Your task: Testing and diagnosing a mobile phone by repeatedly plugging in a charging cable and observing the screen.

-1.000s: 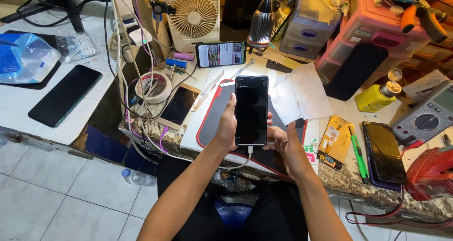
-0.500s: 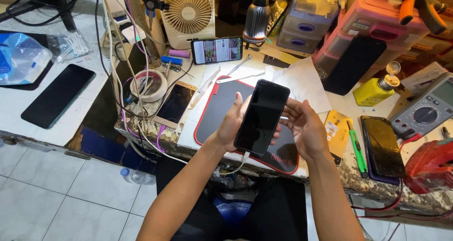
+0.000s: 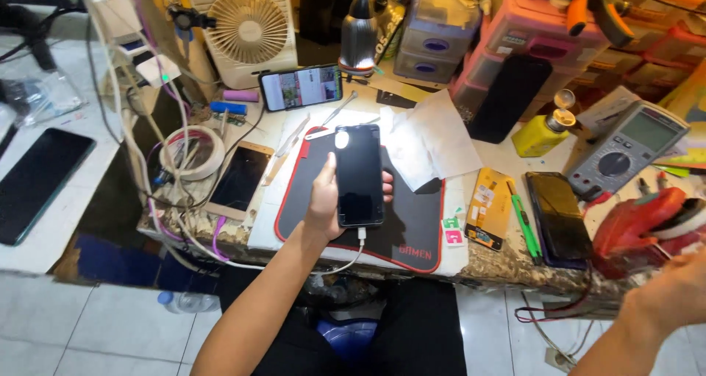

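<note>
The left hand (image 3: pixel 329 199) is clamped around a slim black smartphone (image 3: pixel 359 174), thumb along the near long edge and fingertips wrapping the far edge. The phone is a flat glossy slab with rounded corners, its dark glass throwing back one bright spot of lamplight near the top. It is held upright just above a black desk mat (image 3: pixel 412 229) with a red stitched border and a dull, cloth-like face. A white charging cable (image 3: pixel 346 262) plugs into the phone's lower end and loops down under the wrist, past the chipped, rough front edge of the bench.

The right hand (image 3: pixel 680 291) is far out to the right, low at the picture's edge, well apart from the phone; only the wrist and back of it show, so whether its fingers are apart or closed cannot be told. Just above it lies a lumpy red tool (image 3: pixel 636 225) with a smooth plastic shell.

Beyond the left hand's fingertips a crumpled white sheet of paper (image 3: pixel 423 144) overlaps the mat. To the left of that hand lie a thin gold-framed phone panel (image 3: pixel 240 177) and a ring of pale tape (image 3: pixel 193 151). To its right are a flat yellow packet (image 3: pixel 489 207), a green pen (image 3: pixel 523 225) and another dark, glossy phone (image 3: pixel 557 218) lying flat.
</note>
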